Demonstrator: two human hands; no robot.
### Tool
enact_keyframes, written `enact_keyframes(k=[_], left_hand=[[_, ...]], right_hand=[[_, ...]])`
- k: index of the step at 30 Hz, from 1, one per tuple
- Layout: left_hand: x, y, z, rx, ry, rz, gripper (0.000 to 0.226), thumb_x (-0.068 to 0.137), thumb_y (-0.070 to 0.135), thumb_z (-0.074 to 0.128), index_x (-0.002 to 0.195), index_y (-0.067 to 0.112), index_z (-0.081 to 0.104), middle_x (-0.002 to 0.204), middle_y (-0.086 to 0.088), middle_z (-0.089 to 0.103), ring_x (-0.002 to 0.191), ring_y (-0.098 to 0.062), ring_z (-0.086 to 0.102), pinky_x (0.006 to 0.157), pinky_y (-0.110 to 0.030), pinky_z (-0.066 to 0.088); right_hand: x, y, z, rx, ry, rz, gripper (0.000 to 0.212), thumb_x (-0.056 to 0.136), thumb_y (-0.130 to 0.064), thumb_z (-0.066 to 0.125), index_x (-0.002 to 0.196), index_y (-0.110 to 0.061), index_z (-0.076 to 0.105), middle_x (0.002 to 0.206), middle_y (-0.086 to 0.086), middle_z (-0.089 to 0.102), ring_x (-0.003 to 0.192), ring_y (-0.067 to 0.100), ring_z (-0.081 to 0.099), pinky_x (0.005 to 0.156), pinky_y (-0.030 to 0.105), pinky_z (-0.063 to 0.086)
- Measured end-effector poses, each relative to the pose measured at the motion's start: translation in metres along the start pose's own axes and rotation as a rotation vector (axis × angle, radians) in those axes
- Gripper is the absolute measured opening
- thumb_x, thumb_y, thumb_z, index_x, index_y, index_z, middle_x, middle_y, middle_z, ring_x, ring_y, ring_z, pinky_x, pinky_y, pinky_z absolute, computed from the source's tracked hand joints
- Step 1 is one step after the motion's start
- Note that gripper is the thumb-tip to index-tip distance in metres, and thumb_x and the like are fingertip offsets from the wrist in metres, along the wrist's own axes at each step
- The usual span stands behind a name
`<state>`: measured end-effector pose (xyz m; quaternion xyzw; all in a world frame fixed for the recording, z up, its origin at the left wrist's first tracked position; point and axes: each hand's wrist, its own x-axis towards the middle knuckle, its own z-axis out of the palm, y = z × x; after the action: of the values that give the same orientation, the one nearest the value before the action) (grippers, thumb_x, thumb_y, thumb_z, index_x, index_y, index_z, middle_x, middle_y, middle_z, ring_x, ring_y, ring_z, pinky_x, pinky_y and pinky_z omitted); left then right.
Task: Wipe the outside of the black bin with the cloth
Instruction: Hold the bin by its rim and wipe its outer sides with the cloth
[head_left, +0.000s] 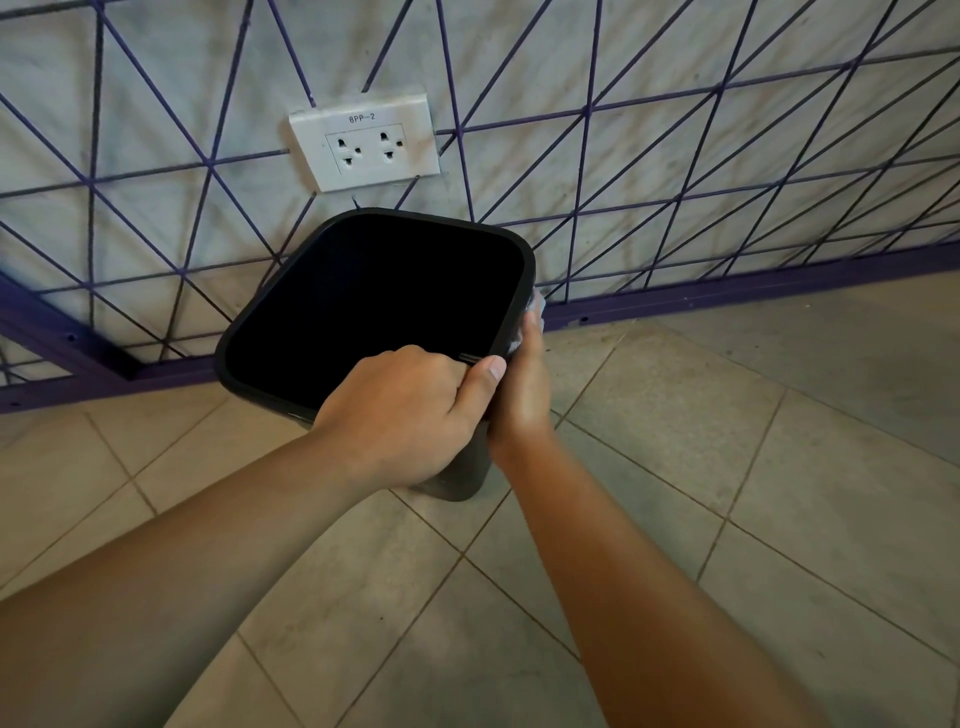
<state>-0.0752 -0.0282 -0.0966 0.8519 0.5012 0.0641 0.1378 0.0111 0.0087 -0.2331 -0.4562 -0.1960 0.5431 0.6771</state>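
Observation:
The black bin (332, 236) stands on the tiled floor against the wall, its square open mouth facing me and its inside dark. My left hand (405, 410) grips the near rim, fingers curled inside and thumb along the edge. My right hand (522, 395) presses a pale grey cloth (535, 312) against the bin's right outer side, just below the rim. Only a small bit of the cloth shows past my fingers; the rest is hidden between hand and bin.
A white double wall socket (366, 141) sits above the bin on a marble-look wall (675, 41) crossed by purple lines. A purple skirting strip (727, 296) runs along the wall's foot. Beige floor tiles (727, 467) spread to the right and toward me.

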Motion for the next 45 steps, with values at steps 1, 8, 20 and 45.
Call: enact_keyframes(k=[1, 8, 20, 45], left_hand=[[-0.001, 0.0, -0.001, 0.005, 0.001, 0.003, 0.06, 0.099, 0.053, 0.021, 0.072, 0.02, 0.064, 0.064, 0.001, 0.065, 0.063, -0.016, 0.063, 0.063, -0.034, 0.048], [0.002, -0.002, 0.0, -0.018, -0.006, -0.003, 0.062, 0.1, 0.055, 0.021, 0.078, 0.021, 0.068, 0.067, 0.002, 0.066, 0.066, -0.016, 0.065, 0.067, -0.037, 0.052], [-0.001, 0.001, -0.002, -0.012, -0.01, -0.039, 0.062, 0.103, 0.049, 0.02, 0.087, 0.02, 0.072, 0.074, -0.001, 0.07, 0.074, -0.021, 0.068, 0.075, -0.039, 0.053], [0.003, -0.002, -0.001, 0.04, 0.042, -0.003, 0.053, 0.106, 0.043, 0.022, 0.065, 0.025, 0.051, 0.063, -0.001, 0.061, 0.063, -0.019, 0.061, 0.062, -0.034, 0.045]], right_hand=[[-0.005, -0.003, 0.001, -0.009, 0.001, -0.006, 0.13, 0.072, -0.114, 0.054, 0.177, -0.038, 0.046, 0.189, -0.001, 0.036, 0.181, 0.022, 0.02, 0.147, 0.061, 0.016], [0.006, 0.025, -0.014, -0.041, -0.036, 0.046, 0.143, 0.063, -0.12, 0.053, 0.18, -0.038, 0.04, 0.191, -0.003, 0.031, 0.181, 0.021, 0.018, 0.147, 0.061, 0.014], [-0.027, 0.008, 0.001, -0.133, -0.045, -0.033, 0.141, 0.067, -0.12, 0.044, 0.177, -0.033, 0.047, 0.187, -0.005, 0.042, 0.179, 0.017, 0.024, 0.147, 0.054, 0.019], [-0.025, 0.009, 0.0, -0.046, -0.019, -0.004, 0.134, 0.074, -0.111, 0.056, 0.18, -0.029, 0.043, 0.188, 0.007, 0.038, 0.179, 0.026, 0.028, 0.146, 0.058, 0.023]])
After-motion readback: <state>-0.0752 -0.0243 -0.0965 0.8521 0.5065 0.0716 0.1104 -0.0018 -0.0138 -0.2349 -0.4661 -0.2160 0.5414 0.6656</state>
